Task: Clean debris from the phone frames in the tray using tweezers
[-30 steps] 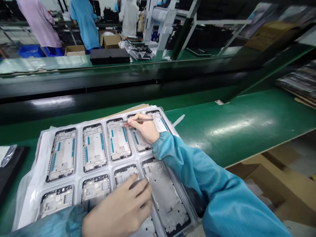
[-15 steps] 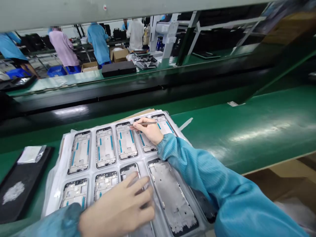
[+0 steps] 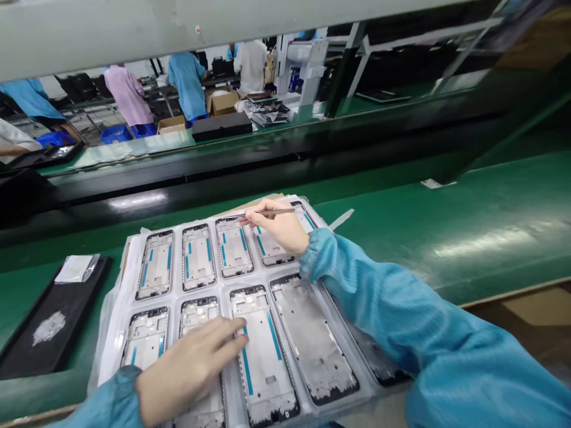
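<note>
A pale plastic tray [image 3: 225, 288] holds several metal phone frames, most with blue strips stuck on them. Between the fingers of my right hand [image 3: 281, 227] is a pair of thin dark tweezers [image 3: 279, 211], tips pointing left over the top end of a phone frame [image 3: 235, 252] in the far row. My left hand [image 3: 191, 362] is open, its fingers stretched over the near row. Its fingertips are at the left edge of another phone frame [image 3: 267, 374]; whether they touch it I cannot tell. A plain grey phone frame [image 3: 314, 342] lies to the right.
To the left, a black tray [image 3: 74, 315] carries a white packet [image 3: 77, 268] and a small heap of clear bits [image 3: 49, 328]. Beneath lies a green bench [image 3: 392, 232]. Several people stand at a far bench behind a metal beam [image 3: 134, 35].
My left hand has drawn back to the left, baring a blue-striped phone frame in the near row. The right hand with the tweezers stays near the far row. The view has shifted slightly.
</note>
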{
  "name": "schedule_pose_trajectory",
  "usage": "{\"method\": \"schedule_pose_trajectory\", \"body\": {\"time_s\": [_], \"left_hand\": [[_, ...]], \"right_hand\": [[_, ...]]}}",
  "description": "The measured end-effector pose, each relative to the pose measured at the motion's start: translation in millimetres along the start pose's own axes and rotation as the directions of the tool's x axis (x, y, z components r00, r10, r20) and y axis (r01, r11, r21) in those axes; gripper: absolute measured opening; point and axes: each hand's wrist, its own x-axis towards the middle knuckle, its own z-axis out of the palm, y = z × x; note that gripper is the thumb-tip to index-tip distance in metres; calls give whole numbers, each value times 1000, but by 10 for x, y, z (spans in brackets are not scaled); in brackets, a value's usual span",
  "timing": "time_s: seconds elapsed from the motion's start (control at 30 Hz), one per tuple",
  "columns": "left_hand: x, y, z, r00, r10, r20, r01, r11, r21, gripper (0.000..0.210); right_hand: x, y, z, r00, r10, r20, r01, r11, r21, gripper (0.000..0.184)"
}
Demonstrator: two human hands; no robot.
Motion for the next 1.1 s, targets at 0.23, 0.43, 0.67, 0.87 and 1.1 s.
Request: {"method": "schedule_pose_trajectory", "body": {"time_s": [0.23,0.43,0.67,0.87,1.1], "left_hand": [[21,-167,219,923,-385,19,386,920,-66,46],[39,-168,390,911,-410,-49,408,912,-43,41],[16,-109,296,941,-337,-25,337,941,12,39],[28,-64,290,949,-314,16,313,949,40,42],[60,-56,285,951,-308,29,305,949,77,44]], "right_hand": [[-833,-179,-71,980,29,196,38,943,-330,13],[-1043,107,-98,952,48,304,62,938,-342,9],[-1032,122,-89,948,-3,319,114,937,-331,8],[-1031,130,-86,936,-29,351,146,939,-310,8],[-1036,129,-78,929,-92,359,213,926,-312,7]]}}
